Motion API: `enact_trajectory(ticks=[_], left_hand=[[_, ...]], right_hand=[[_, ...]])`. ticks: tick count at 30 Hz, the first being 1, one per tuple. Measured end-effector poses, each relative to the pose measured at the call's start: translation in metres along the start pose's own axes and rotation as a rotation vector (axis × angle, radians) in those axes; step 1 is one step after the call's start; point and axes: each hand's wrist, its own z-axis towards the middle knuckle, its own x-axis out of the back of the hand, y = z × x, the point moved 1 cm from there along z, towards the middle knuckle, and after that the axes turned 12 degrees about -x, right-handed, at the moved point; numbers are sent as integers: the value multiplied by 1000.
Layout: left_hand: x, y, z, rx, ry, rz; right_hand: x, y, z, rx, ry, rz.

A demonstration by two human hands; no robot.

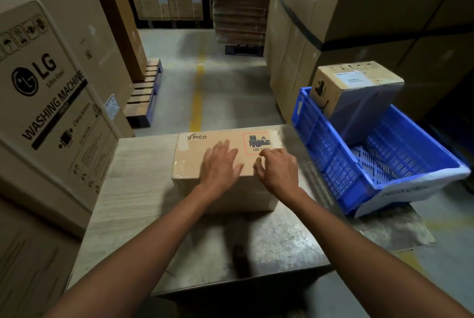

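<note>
**Position.** The PICO carton [189, 161] lies flat on the metal table [230, 240], with its far side at or very near the table's far edge. A blue crate [331, 161] stands just beside it on the right and holds a smaller carton [356, 84].

**Grip.** The left hand [220, 163] lies flat on the carton top, fingers straight and spread. The right hand [278, 170] rests beside it with lightly bent fingers, tips on the top. Neither grip encloses anything; contact is on the top face only.

**Hazards.**
- A forward push from here could slide the carton off the far edge, since little or no table shows beyond it.
- Top contact gives no hold. Lifting requires moving the hands to the sides or underneath, or the carton will likely slip.
- The battery marking calls for care: a drop or crushing load could damage the contents.
- A sideways shove could knock the crate.

**Markings.**
- Carton top: "PICO"; a red-hatched hazard label [257, 141] with battery and flame symbols, reading "UN 34", the rest covered by fingertips.
- Large carton [51, 102] at left: "LG", "WASHING MACHINE".
- Smaller carton: printing too blurred to read.
</note>
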Motion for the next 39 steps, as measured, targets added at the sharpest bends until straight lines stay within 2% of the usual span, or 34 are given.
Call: enact_trajectory(ticks=[2, 4, 6, 8, 11, 14, 18, 20, 25, 31, 39], left_hand=[[6, -16, 5, 164, -6, 33], [13, -35, 7, 365, 2, -2], [19, -55, 2, 589, 31, -141], [20, -70, -4, 710, 67, -302], [19, -75, -11, 736, 136, -425], [23, -74, -20, 769, 288, -552], [31, -71, -37, 699, 530, -676], [32, -72, -43, 709, 583, -738], [14, -87, -61, 830, 535, -758], [-12, -70, -94, 914, 389, -697], [-51, -50, -132, 922, 403, -733]], right_hand=[[-2, 2, 8, -82, -41, 41], [-4, 3, 16, -244, -131, 179], [-3, 5, 20, -423, -208, 366], [-3, 6, 20, -514, -233, 502], [-3, 8, 17, -574, -227, 588], [-2, 10, 16, -577, -243, 605], [-6, 15, 15, -557, -198, 658], [-7, 15, 16, -585, -161, 727], [-17, 9, 0, -720, -192, 755], [-41, 17, -36, -855, -253, 627], [-61, 26, -76, -907, -268, 660]])
